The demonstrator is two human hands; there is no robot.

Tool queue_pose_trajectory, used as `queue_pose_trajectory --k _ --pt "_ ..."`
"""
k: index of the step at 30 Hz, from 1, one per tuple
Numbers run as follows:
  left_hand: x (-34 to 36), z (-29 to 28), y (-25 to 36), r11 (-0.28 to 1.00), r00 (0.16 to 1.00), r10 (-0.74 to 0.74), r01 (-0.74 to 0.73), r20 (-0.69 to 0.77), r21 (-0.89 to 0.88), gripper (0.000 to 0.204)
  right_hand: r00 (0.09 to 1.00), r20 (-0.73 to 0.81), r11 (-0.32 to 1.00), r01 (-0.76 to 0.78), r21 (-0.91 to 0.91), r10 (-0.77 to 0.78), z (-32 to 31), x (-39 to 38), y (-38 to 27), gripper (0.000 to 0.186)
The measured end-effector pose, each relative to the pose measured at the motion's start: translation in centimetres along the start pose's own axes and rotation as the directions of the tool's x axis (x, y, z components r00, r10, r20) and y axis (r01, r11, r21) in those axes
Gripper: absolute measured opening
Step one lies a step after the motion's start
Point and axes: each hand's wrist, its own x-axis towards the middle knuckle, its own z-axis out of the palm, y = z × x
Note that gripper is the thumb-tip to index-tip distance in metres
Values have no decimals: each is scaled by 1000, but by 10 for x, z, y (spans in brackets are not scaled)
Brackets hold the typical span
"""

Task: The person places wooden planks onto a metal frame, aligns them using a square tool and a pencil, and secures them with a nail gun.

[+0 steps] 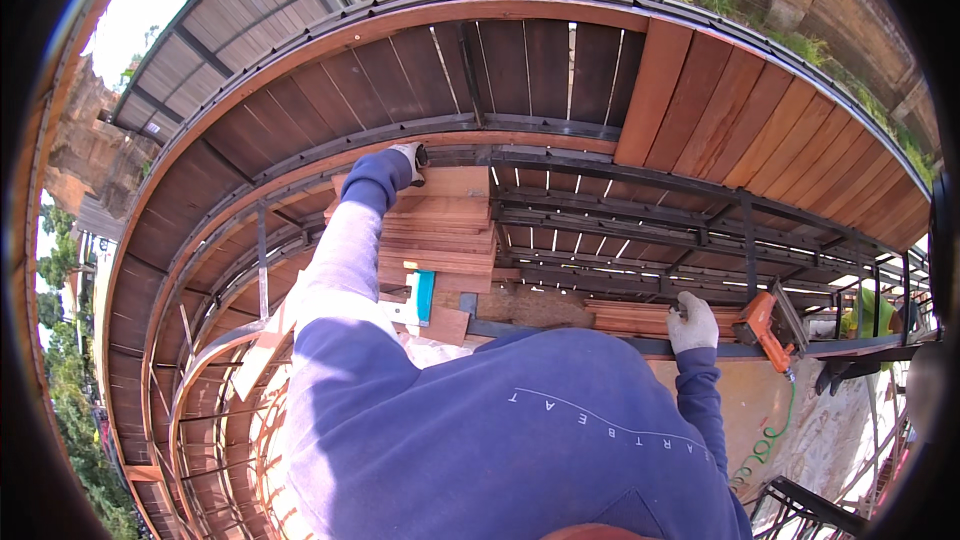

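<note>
My left hand (411, 164), in a pale work glove, reaches far forward to the inner edge of the curved framework, just beyond a stack of reddish wooden boards (440, 225). Its fingers are curled around a small dark thing that I cannot make out. My right hand (693, 324), also gloved, is closed beside the near rail, by the end of a lower pile of boards (635, 317). Something small and dark shows at its fingers, too small to name. Right of that hand, an orange nail gun (765, 330) rests on the rail, a green coiled hose (765, 445) hanging from it.
A teal-and-white object (420, 300) sits at the near side of the board stack. Black metal beams (620, 205) with gaps between them run ahead of me. Fitted boards (740, 120) cover the far right; curved tiers drop away at left.
</note>
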Motion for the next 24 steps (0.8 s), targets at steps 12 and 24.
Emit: queue_pose_trajectory --k 12,24 --pt "-94 -83 45 962 803 98 -227 -588 -149 31 996 -72 983 60 175 -48 3 3 11 37" --pt "-83 -55 277 -84 819 251 -512 -516 -855 40 846 -254 672 528 519 -469 -72 50 -164 74"
